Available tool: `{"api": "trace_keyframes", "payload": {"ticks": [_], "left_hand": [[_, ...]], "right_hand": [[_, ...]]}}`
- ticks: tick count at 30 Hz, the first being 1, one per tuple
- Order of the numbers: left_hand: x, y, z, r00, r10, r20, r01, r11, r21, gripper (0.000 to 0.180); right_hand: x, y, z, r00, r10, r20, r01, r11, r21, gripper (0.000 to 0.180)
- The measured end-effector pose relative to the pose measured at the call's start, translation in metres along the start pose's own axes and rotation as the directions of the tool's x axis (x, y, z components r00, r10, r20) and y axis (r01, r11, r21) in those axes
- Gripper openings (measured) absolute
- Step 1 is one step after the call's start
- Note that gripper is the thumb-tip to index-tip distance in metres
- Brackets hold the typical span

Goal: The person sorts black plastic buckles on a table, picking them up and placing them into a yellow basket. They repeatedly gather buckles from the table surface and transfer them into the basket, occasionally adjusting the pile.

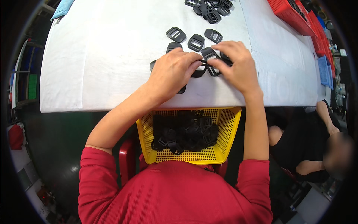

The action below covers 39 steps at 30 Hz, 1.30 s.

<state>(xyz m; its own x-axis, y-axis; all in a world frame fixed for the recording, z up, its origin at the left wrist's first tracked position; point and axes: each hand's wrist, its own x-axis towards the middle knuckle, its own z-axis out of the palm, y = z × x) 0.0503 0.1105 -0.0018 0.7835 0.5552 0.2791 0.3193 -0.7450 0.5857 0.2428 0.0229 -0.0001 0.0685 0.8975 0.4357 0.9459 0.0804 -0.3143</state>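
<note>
Black plastic strap buckles with slots lie over the near part of the white table. Thumb and forefinger of my left hand (172,71) are pinched on the edge of a black buckle (199,72). Right beside it, my right hand (238,66) has its thumb and fingers closed around a tilted slotted buckle (210,53). Just beyond my hands are loose buckles, among them one at the middle (196,43), one to its left (176,34) and one to its right (213,36). My hands partly cover several other buckles.
A yellow basket (226,140) full of black buckles sits below the table's near edge. A heap of buckles (210,11) lies farther back. Red baskets (292,16) and a blue basket (325,71) line the right side, where another person (304,138) sits.
</note>
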Motion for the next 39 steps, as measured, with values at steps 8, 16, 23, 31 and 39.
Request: {"api": "trace_keyframes", "payload": {"ticks": [8,16,23,31,39], "left_hand": [[-0.005,-0.035,-0.033,0.955,-0.135,-0.265,0.161,0.984,0.079,0.022],[-0.044,-0.039,-0.034,0.911,-0.305,-0.277,0.319,0.948,0.009,0.021],[-0.054,-0.047,-0.028,0.926,-0.217,-0.310,0.238,0.971,0.029,0.022],[-0.050,-0.052,-0.023,0.967,-0.115,-0.227,0.165,0.962,0.216,0.038],[0.035,-0.062,0.023,0.997,0.082,0.012,-0.082,0.969,0.233,0.055]], "right_hand": [[0.004,-0.006,0.001,0.948,0.305,0.091,-0.319,0.916,0.244,0.018],[-0.004,0.022,-0.014,0.958,0.268,-0.106,-0.253,0.958,0.137,0.017],[-0.067,0.002,-0.017,0.970,0.236,-0.057,-0.236,0.972,0.001,0.023],[-0.067,0.015,0.000,0.956,0.290,-0.041,-0.292,0.956,-0.042,0.047],[0.010,0.022,0.047,0.991,0.091,0.101,-0.100,0.991,0.087,0.059]]}}
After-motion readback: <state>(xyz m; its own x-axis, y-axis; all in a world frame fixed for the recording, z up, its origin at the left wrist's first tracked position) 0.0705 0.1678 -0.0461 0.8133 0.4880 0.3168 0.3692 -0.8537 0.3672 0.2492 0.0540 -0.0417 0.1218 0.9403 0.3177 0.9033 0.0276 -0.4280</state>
